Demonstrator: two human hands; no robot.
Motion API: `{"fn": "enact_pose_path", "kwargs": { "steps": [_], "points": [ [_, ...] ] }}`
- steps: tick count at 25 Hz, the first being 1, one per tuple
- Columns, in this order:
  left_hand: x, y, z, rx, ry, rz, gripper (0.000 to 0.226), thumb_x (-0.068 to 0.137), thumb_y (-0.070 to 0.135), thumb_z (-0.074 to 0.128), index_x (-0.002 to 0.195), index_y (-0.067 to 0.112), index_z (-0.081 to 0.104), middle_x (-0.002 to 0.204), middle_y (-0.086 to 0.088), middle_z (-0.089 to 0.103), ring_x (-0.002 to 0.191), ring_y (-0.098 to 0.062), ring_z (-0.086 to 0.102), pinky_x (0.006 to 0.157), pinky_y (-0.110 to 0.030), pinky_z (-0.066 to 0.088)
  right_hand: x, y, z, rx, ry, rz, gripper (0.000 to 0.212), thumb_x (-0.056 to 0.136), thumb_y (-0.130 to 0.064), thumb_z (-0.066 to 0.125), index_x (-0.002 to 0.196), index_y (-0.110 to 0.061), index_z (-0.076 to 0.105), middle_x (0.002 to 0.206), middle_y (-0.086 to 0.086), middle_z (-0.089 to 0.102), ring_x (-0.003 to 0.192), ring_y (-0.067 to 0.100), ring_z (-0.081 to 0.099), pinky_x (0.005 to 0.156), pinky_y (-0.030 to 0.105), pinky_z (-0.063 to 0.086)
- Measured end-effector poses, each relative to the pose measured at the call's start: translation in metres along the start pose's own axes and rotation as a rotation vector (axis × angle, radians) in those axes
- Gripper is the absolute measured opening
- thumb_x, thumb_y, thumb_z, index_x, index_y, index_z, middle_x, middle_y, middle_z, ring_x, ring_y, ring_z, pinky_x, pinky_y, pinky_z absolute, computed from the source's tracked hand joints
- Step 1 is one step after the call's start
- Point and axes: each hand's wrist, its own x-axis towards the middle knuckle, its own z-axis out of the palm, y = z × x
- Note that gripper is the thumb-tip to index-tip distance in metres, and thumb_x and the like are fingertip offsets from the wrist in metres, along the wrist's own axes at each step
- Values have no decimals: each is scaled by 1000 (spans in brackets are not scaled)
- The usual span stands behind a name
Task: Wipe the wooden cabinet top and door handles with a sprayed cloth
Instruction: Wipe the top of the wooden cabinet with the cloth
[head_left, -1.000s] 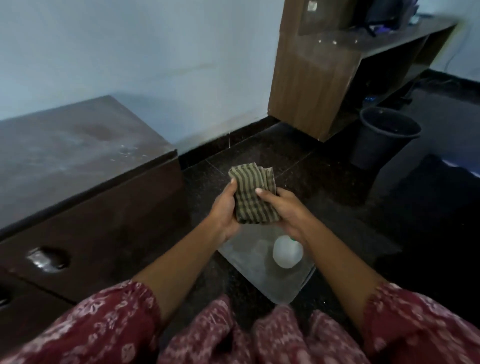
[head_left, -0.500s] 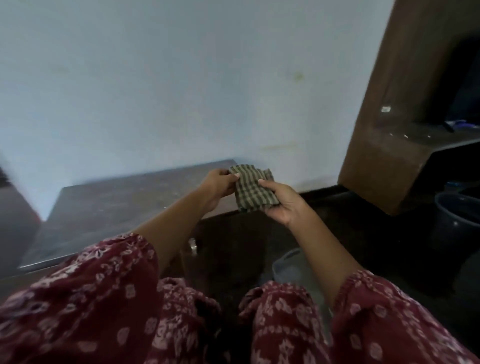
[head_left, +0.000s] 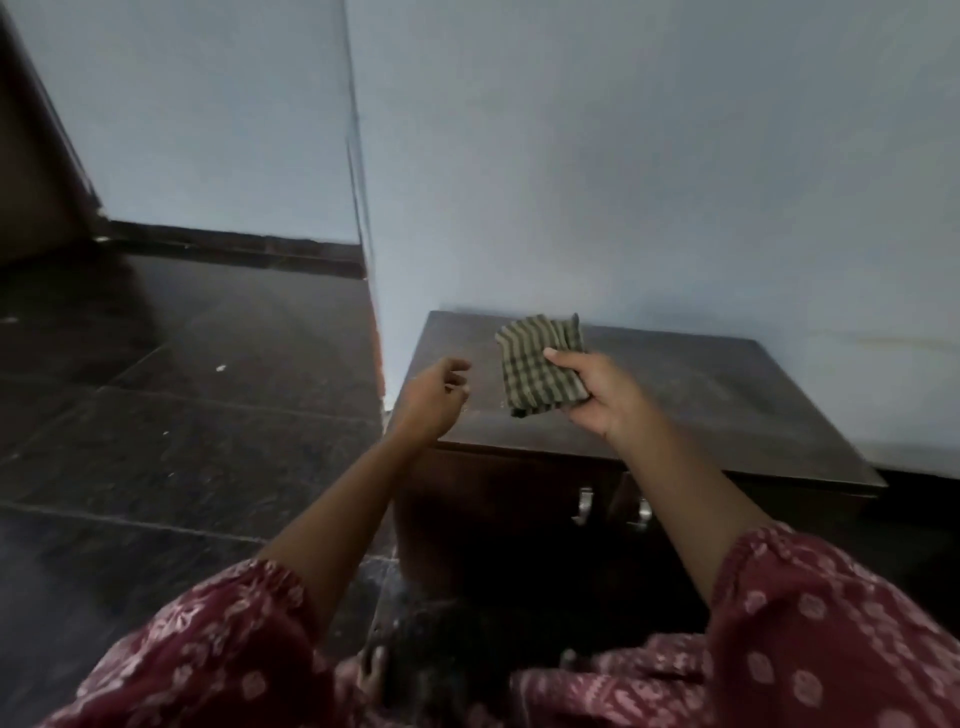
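Observation:
A low dark wooden cabinet stands against the pale wall, its dusty top facing me. Two metal door handles sit side by side on its front, just under the top's edge. My right hand holds a folded green checked cloth above the left part of the top, thumb pressed on the fabric. My left hand hovers beside the cloth over the cabinet's left corner, fingers loosely curled and apart, holding nothing.
Dark polished stone floor spreads to the left of the cabinet. A wall corner juts out right at the cabinet's left side. My red patterned sleeves and lap fill the bottom of the view.
My left hand has let go of the cloth, which now rests in my right hand alone. My view has swung left, so the cabinet is centred and the desk and bin are gone.

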Motion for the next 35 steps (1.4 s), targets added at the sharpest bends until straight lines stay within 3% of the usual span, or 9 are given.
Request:
{"fn": "enact_pose_path", "kwargs": {
  "steps": [3, 6, 8, 10, 13, 18, 23, 32, 35],
  "points": [
    [11, -62, -29, 424, -74, -12, 83, 81, 32, 68, 146, 6, 23, 151, -15, 32, 139, -32, 30, 113, -40, 26, 41, 27, 42, -536, 36, -193, 47, 87, 9, 47, 132, -4, 46, 116, 19, 63, 97, 29, 62, 86, 36, 52],
    [22, -92, -35, 508, -169, -44, 114, 70, 46, 74, 149, 4, 4, 158, -11, 14, 146, -29, 14, 118, -40, 17, 55, 49, 66, -1438, -90, -572, 58, 90, 4, 42, 141, -20, 33, 123, 16, 61, 101, 32, 63, 70, 25, 50],
    [33, -106, -31, 500, -181, -44, 121, 63, 49, 77, 149, 5, 3, 159, -9, 12, 147, -25, 12, 118, -40, 16, 64, 75, 68, -1809, -298, -674, 59, 89, 3, 40, 141, -25, 33, 137, 9, 52, 117, 31, 56, 91, 37, 49],
    [47, -112, -32, 506, -233, -46, 131, 57, 53, 79, 150, 8, -1, 161, -6, 7, 149, -22, 7, 120, -41, 12, 72, 95, 61, -2010, -449, -586, 60, 91, -2, 38, 145, -25, 23, 154, 2, 30, 141, 29, 28, 115, 46, 25],
    [61, -116, -33, 568, -339, -28, 138, 54, 57, 79, 149, 11, -9, 161, -3, -2, 149, -18, 0, 122, -43, 6, 80, 98, 47, -2056, -594, -485, 63, 93, -4, 33, 147, -28, 11, 160, -5, 4, 147, 31, -4, 118, 55, 0],
    [72, -116, -39, 568, -425, -72, 145, 52, 62, 76, 145, 13, -24, 161, -1, -8, 148, -15, -3, 122, -42, 0, 105, 86, 37, -2013, -821, -716, 54, 92, -16, 16, 145, -22, 24, 157, 5, 21, 145, 33, 13, 118, 49, 14],
    [81, -121, -39, 530, -456, -63, 148, 49, 63, 77, 143, 17, -28, 161, -1, -2, 148, -17, 3, 120, -42, -2, 185, 72, 58, -2048, -625, -636, 63, 92, 5, 38, 144, -27, 24, 157, -4, 18, 146, 25, 15, 118, 45, 17],
    [86, -115, -28, 590, -549, -25, 143, 51, 72, 68, 144, 19, -26, 158, 7, -21, 145, -6, -15, 121, -42, -8, 297, 47, 76, -1984, -314, -483, 59, 91, 2, 34, 141, -29, 34, 156, 1, 27, 137, 32, 33, 113, 44, 29],
    [89, -108, -27, 573, -498, -23, 129, 61, 72, 61, 148, 15, -16, 160, 1, -11, 147, -10, -8, 122, -38, -4, 301, 48, 82, -1999, -215, -451, 56, 93, -1, 34, 143, -26, 30, 153, 13, 31, 134, 35, 37, 111, 42, 31]
  ]
}}
